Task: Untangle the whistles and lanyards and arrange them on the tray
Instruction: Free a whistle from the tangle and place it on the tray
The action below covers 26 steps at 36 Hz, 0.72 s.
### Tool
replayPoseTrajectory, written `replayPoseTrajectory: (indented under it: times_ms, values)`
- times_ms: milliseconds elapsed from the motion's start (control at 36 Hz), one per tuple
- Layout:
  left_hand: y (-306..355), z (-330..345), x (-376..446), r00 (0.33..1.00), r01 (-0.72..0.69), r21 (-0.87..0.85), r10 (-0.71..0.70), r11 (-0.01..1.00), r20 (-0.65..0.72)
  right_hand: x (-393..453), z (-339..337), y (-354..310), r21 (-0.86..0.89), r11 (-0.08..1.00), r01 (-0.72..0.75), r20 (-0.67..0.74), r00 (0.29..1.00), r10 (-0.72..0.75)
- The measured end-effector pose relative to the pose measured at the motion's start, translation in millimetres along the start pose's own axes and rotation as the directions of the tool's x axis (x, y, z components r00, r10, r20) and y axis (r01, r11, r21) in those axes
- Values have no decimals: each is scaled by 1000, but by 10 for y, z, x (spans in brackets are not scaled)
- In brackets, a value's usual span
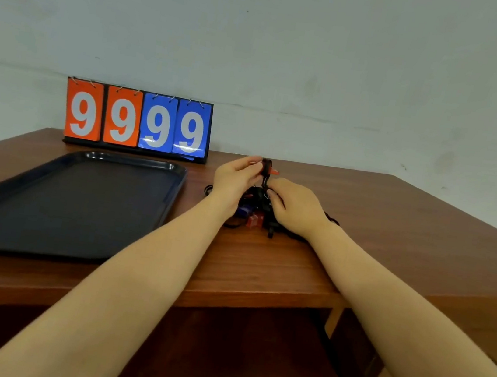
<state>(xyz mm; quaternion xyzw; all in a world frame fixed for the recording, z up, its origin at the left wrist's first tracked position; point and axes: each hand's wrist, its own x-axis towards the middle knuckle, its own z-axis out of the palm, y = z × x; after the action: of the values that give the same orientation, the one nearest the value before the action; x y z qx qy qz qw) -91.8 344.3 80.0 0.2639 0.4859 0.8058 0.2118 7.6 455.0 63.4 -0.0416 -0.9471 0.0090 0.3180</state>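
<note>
On the brown wood-grain table [395,228], right of the smooth dark rectangular tray [56,203] with rounded corners, lies a knot of black lanyards [259,194] and blocky blue and red whistles [251,217]; the left hand [234,180] pinches a raised red-and-black whistle [267,167]; the right hand [294,206] grips the cords just beneath; a flip scoreboard [137,120] reads 9999.

A flip scoreboard [138,120] is seen standing at the back of the worktop [361,236] against the wall. Four large white digits are shown on its cards, read as 9 9 9 9. The two left cards are orange, the two right cards blue. No other text can be read.
</note>
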Motion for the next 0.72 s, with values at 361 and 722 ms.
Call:
replayPoseTrajectory:
  times_ms: [361,722]
  values:
    - [-6,-111,131,973,-223,532,152,817,175,45,-29,18,173,983,-60,-170,981,90]
    - [145,-26,3,866,-71,284,-82,956,493,69,-180,222,770,579,-266,-61,874,482]
